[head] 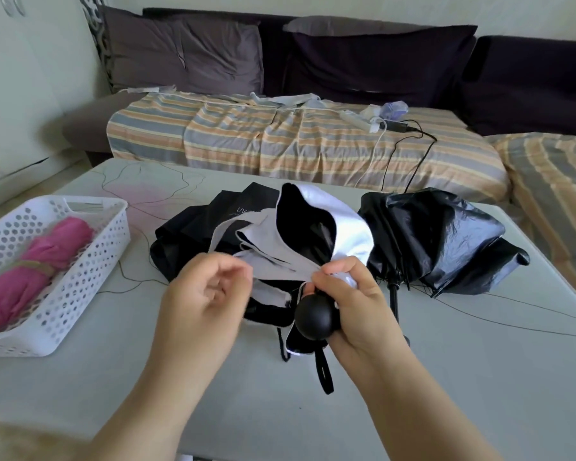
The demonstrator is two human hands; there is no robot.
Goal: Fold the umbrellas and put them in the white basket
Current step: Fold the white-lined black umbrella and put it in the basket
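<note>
Behind the grey table [413, 377] stands a striped-covered sofa [280, 144]; the white basket [90, 261] at the table's left holds a rolled pink umbrella [37, 261]. Mid-table, a black-and-white umbrella [313, 227] lies crumpled, half-collapsed, beside a black umbrella [446, 237]. The right hand [356, 304] grips its handle end and white fabric, while the left hand [207, 287], blurred, seems loosely curled, holding nothing.

Dark sofa [363, 61] with purple cushions [187, 51], striped cover [246, 141], behind a grey table [446, 377]
</note>
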